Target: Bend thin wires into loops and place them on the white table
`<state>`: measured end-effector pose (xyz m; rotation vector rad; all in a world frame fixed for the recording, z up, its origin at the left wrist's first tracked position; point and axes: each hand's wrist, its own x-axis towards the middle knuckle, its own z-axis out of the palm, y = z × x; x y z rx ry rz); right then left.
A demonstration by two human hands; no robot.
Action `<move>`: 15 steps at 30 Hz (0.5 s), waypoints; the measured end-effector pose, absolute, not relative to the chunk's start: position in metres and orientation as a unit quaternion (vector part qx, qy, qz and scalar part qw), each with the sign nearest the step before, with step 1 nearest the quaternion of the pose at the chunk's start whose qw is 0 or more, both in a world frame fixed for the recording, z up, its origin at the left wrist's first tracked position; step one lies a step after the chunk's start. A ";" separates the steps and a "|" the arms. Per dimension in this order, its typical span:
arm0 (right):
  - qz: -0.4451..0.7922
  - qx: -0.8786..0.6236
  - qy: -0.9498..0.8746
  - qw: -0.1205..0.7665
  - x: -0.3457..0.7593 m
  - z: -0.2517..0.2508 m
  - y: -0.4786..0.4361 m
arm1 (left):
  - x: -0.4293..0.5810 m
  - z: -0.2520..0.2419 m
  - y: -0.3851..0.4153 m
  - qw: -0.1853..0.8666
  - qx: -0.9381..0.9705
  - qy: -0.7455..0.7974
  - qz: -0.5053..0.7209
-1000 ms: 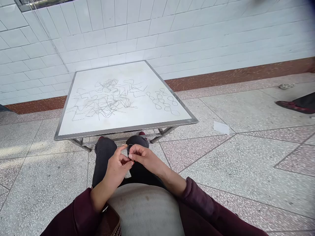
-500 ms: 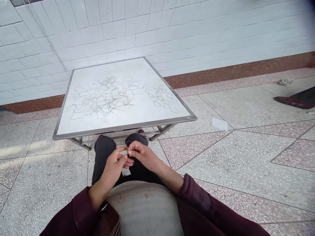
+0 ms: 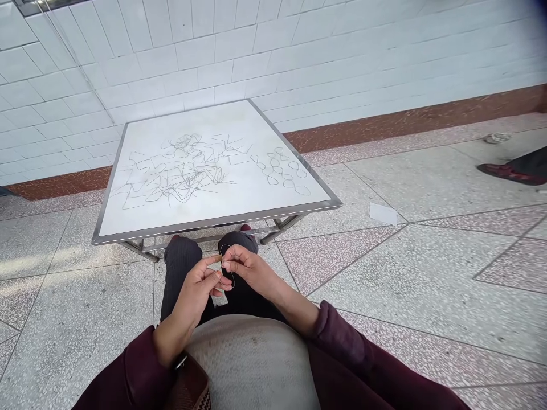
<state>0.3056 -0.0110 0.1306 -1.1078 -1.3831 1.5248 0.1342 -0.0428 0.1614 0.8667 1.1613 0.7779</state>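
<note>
My left hand (image 3: 200, 285) and my right hand (image 3: 245, 267) meet over my knees, fingertips pinched together on one thin bent wire (image 3: 226, 253) that loops between them. Both hands are closed on it. In front of me stands a low white table (image 3: 141, 225) with a metal rim. A tangled heap of zigzag wires (image 3: 179, 171) lies on its middle and left. Several wires bent into closed loops (image 3: 282, 171) lie in rows on its right side.
A white tiled wall rises behind the table. The floor is speckled terrazzo, with a scrap of white paper (image 3: 383, 214) to the right of the table. Another person's shoe and trouser leg (image 3: 510, 171) show at the far right edge.
My hands stayed over my knees, turning the wire slightly between the fingertips. The view tilted a little, so the table sits slightly higher in frame.
</note>
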 end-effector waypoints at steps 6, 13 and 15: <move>0.645 -0.414 -0.492 0.412 0.305 0.138 -0.013 | 0.135 0.161 -0.048 0.591 0.526 0.493 0.363; 0.669 -0.389 -0.459 0.437 0.303 0.143 -0.014 | 0.131 0.165 -0.055 0.417 0.680 0.502 0.333; 0.667 -0.390 -0.460 0.438 0.303 0.145 -0.014 | 0.131 0.164 -0.055 0.426 0.671 0.504 0.339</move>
